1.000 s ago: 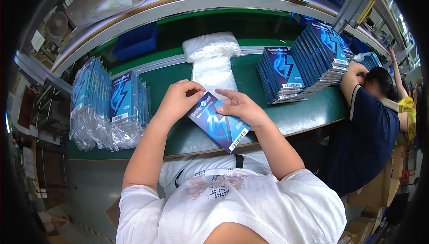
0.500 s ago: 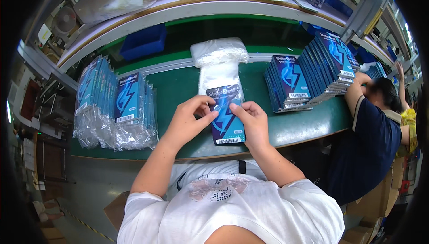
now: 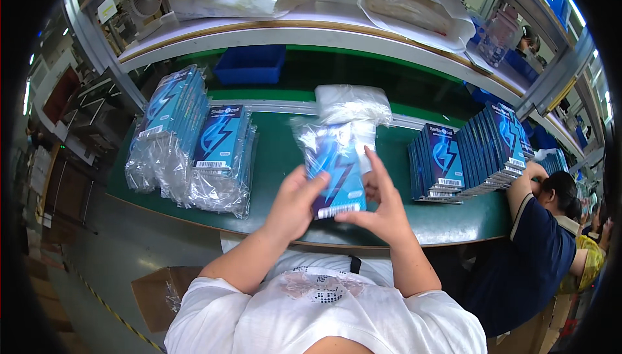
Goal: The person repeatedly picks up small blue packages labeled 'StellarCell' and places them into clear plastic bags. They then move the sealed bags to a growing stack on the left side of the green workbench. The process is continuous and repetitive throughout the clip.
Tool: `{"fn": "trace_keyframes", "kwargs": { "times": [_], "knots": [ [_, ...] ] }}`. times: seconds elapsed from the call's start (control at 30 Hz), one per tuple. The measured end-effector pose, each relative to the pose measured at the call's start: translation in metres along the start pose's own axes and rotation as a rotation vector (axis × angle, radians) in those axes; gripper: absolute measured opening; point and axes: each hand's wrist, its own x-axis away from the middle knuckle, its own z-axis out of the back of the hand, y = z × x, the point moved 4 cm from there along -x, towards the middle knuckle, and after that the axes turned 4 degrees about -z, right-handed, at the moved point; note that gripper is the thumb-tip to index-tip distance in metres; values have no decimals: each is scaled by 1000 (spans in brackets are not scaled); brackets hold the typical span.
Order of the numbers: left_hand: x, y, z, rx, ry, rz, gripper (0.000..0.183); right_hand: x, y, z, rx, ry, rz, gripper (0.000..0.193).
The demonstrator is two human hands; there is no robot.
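The left hand (image 3: 295, 203) has its grip pinching a flat blue rectangular box (image 3: 337, 182) with lightning-bolt print and white barcode label (image 3: 339, 211), above the green desk (image 3: 277, 153); the right hand (image 3: 391, 212) spreads its grip beside it.

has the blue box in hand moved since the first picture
Yes: the box is farther inward from the front edge of the green table, which its lower corner overlapped then.

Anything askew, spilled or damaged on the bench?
Nothing stands out: the bagged boxes at left stand grouped and the boxes at right lean in rows. The held box is blurred, so small damage could be missed.
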Motion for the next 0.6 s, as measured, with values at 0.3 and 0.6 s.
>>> {"fn": "trace_keyframes", "kwargs": {
  "times": [0.3,0.6],
  "knots": [
    [19,-8,-13,-278,-330,288,39,14,-41,14,86,521,509,25],
    [36,6,6,248,-29,332,40,14,-58,-52,26,-399,587,34]
  ]
}}
